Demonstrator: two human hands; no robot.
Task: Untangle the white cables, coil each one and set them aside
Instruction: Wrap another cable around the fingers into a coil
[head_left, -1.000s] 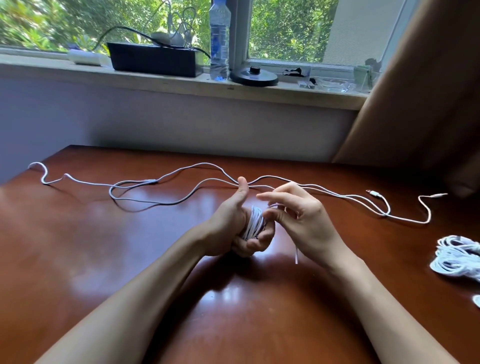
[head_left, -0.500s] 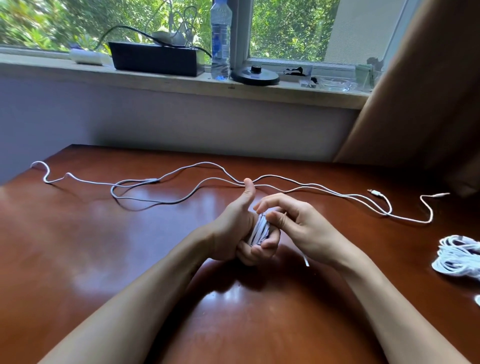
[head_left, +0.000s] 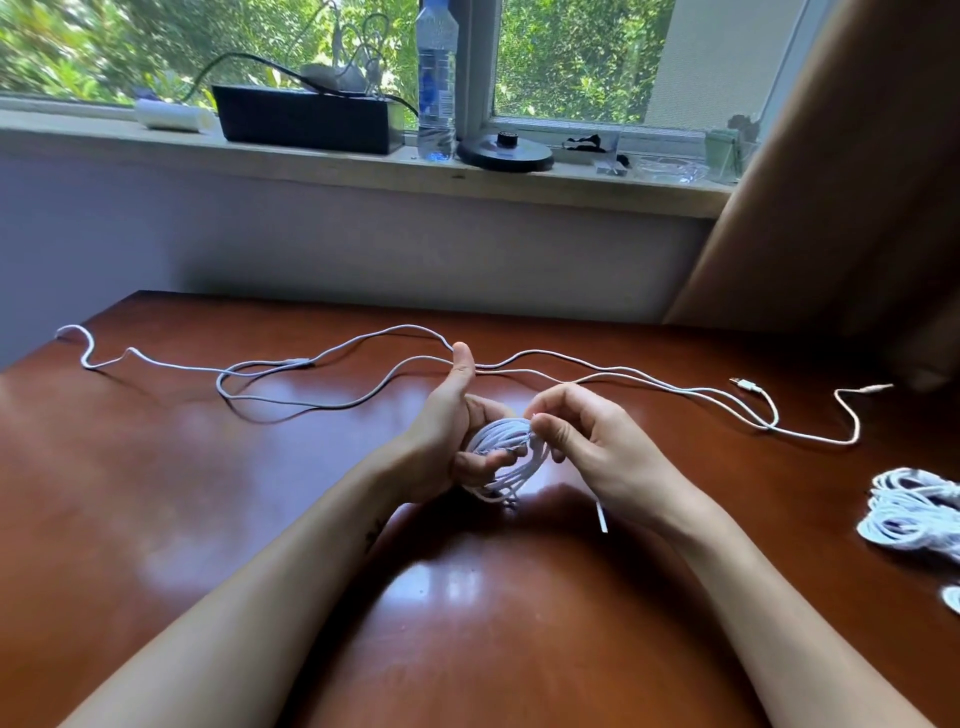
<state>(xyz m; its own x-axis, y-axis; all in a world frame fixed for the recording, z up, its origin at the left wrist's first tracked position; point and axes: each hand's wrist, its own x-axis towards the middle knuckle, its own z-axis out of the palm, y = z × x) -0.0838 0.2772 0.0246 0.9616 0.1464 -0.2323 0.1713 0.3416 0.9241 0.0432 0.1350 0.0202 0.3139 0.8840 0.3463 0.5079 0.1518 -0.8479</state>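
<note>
Across the wooden table (head_left: 156, 519) loose white cables (head_left: 405, 327) lie stretched, with finished coils (head_left: 909, 514) set aside near its right edge. We are mid-coil: our left hand (head_left: 441, 447) curls round the small bundle (head_left: 496, 439), thumb raised, while our right hand (head_left: 587, 441) pinches its strands. Next, we judge, the short tail (head_left: 602, 517) needs tucking in.

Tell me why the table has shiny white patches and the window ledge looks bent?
Head view: daylight from the window bounces off the glossy table as pale glare patches; the wide-angle lens likely bows the window ledge; the cable coil in the left hand and right hand looks slightly blurred.
</note>
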